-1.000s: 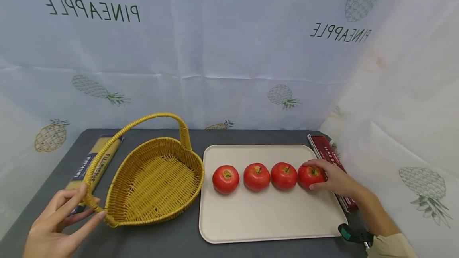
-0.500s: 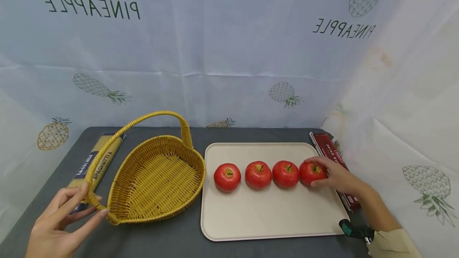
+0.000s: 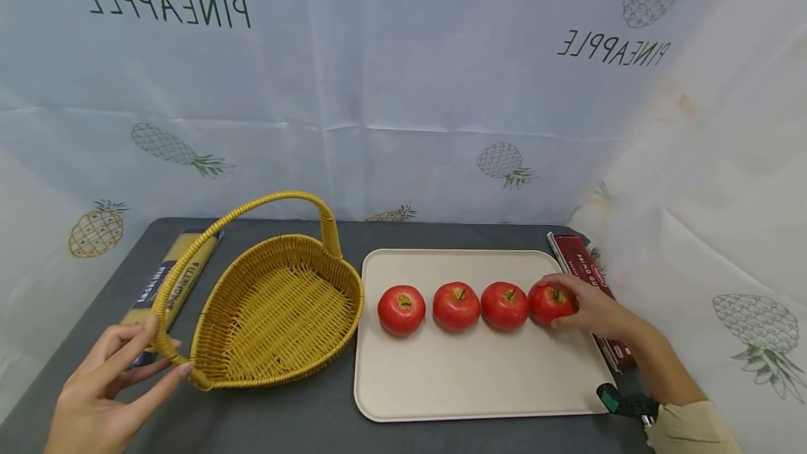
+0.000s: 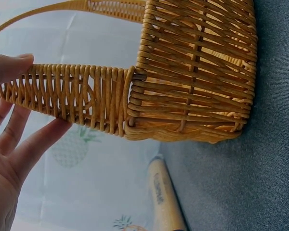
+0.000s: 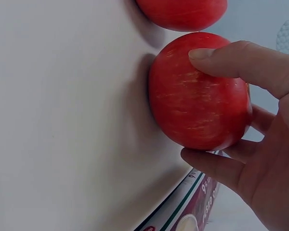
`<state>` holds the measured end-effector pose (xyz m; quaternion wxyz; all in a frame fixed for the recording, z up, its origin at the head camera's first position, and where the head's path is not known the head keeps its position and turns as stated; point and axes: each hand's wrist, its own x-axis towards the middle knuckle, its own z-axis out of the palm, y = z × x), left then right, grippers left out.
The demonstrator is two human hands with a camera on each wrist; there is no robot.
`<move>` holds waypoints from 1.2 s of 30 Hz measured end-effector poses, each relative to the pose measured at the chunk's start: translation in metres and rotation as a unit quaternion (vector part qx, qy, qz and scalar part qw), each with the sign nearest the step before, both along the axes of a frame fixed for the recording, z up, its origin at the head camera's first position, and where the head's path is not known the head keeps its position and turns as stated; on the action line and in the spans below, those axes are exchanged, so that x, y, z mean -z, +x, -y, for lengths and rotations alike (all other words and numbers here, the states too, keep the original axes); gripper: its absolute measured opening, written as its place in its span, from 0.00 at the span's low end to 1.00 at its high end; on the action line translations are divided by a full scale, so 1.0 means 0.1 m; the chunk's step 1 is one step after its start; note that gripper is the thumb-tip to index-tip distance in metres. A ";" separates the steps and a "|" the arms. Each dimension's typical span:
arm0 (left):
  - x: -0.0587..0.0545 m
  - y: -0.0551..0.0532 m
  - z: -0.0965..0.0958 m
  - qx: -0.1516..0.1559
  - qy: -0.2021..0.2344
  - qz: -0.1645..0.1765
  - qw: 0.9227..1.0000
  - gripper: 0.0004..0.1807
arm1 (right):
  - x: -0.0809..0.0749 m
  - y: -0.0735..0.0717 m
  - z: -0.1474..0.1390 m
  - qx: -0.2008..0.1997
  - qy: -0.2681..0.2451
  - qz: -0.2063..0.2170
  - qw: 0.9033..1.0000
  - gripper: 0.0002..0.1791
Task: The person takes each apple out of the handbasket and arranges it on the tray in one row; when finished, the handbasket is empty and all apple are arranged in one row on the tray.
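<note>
My left hand point(image 3: 107, 387) pinches the near foot of the handle of a yellow wicker basket point(image 3: 211, 314); in the left wrist view the thumb lies on one side of the woven handle point(image 4: 62, 91) and fingers on the other. Nothing lies inside the basket, which sits on the dark table. On the right, my right hand point(image 3: 592, 307) grips the rightmost red apple point(image 3: 547, 305), its thumb and fingers round the fruit in the right wrist view. That apple rests on a cream tray point(image 3: 479, 387). Other red apples point(image 3: 454, 308) stand in a row to its left.
A pack of spaghetti point(image 3: 189, 279) lies left of the basket, partly behind its handle. Right of the tray, a dark red box point(image 3: 580, 258) lies partly under the right forearm. A pineapple-print cloth point(image 3: 403, 90) hangs behind and along the sides of the table.
The whole head view has shifted slightly, with things sitting a little higher and further right. Both hands keep their holds on the basket handle and the apple.
</note>
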<state>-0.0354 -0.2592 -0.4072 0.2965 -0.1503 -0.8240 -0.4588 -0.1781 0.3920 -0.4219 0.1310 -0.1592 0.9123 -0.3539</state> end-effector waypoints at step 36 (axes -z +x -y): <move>0.15 0.03 -0.19 -0.093 -0.007 -0.116 0.989 0.44 | 0.10 0.27 0.06 0.045 0.038 -0.149 0.987 0.49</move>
